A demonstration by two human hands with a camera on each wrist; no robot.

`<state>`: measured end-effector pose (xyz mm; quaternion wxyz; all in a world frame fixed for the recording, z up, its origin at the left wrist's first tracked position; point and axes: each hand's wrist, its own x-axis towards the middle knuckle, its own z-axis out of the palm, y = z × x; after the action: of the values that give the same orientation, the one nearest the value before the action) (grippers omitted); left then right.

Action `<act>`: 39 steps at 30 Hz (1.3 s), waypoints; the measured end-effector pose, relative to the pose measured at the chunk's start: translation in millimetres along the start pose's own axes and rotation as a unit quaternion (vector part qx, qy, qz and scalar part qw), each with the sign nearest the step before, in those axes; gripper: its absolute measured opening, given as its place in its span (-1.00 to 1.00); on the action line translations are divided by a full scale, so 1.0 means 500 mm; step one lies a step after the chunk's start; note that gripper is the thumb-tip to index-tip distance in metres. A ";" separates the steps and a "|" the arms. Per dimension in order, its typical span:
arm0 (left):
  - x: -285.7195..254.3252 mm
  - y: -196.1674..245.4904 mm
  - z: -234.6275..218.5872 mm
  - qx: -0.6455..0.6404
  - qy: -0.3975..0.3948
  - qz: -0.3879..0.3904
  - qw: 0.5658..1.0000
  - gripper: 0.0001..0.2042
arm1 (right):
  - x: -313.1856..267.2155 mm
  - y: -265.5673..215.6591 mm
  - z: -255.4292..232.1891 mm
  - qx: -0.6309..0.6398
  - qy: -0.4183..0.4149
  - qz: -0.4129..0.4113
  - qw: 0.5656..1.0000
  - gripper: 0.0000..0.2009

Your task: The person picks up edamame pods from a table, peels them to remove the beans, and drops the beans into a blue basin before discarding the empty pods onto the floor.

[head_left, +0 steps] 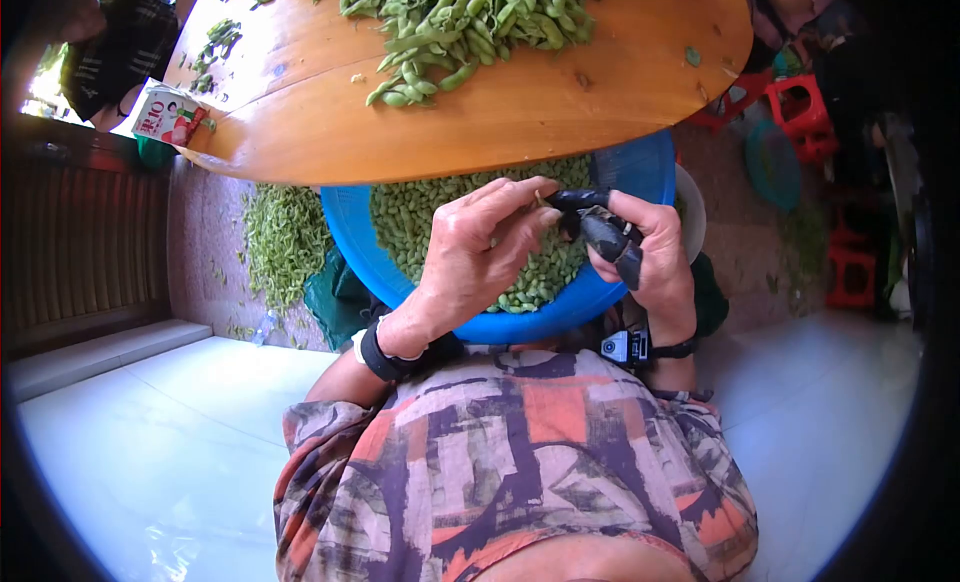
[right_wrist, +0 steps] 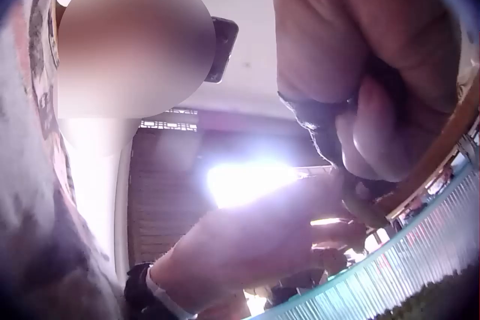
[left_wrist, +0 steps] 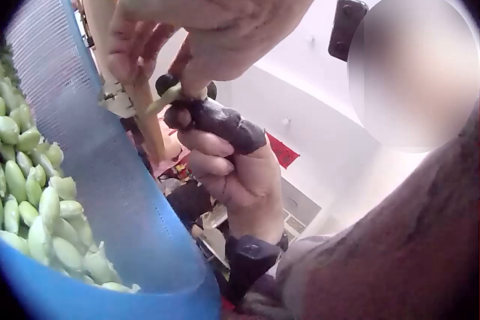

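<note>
Over a blue basin point(head_left: 345, 244) of shelled green beans point(head_left: 410, 227), both hands meet at one small green soybean pod point(left_wrist: 169, 98). My left hand point(head_left: 480, 237) pinches the pod between thumb and fingertips, coming from the left. Black wrapping covers the thumb and a finger of my right hand point(head_left: 655, 244); its curled fingers grip the pod's other side. In the left wrist view the pod sticks out between the wrapped tips and the left fingers. The right wrist view shows the left hand point(right_wrist: 247, 237) behind the right one, with part of the pod hidden.
A wooden table point(head_left: 500, 132) bears a heap of unshelled soybean pods point(head_left: 470, 32) and a small drink carton point(head_left: 168, 114) near its left edge. More pods point(head_left: 285, 247) lie piled on the floor left of the basin. Red stools point(head_left: 802, 112) stand at the right.
</note>
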<state>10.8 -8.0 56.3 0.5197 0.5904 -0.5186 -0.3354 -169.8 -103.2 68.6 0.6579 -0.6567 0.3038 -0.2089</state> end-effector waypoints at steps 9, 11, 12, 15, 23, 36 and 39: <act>0.000 -0.036 0.008 -0.388 -0.012 -0.074 0.918 -0.89 | 0.004 0.016 0.017 0.190 -0.004 0.018 0.982 -0.72; -0.005 -0.037 0.005 -0.330 -0.037 -0.103 0.938 -0.89 | 0.003 0.013 0.017 0.159 -0.010 0.026 0.987 -0.72; -0.006 -0.041 0.011 -0.317 -0.023 -0.095 0.943 -0.89 | 0.002 0.007 0.022 0.113 0.001 0.022 0.993 -0.72; -0.009 -0.029 0.002 -0.267 -0.024 -0.128 0.955 -0.88 | -0.001 0.008 0.023 0.075 0.006 0.018 0.997 -0.72; -0.006 -0.025 -0.007 -0.237 -0.041 -0.214 0.947 -0.91 | 0.007 0.017 0.019 -0.111 0.011 -0.073 0.991 -0.71; -0.009 -0.037 0.006 -0.277 -0.021 -0.234 0.932 -0.93 | 0.010 0.021 0.039 0.096 0.013 0.036 0.995 -0.82; -0.008 -0.039 0.001 -0.290 -0.057 -0.244 0.923 -0.92 | 0.016 0.021 0.057 -0.135 0.090 -0.108 0.981 -0.82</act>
<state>14.4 -6.0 37.0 0.5398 0.5020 -0.2667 -0.6208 -145.9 -87.0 56.1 0.5065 -0.7473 0.3142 -0.2936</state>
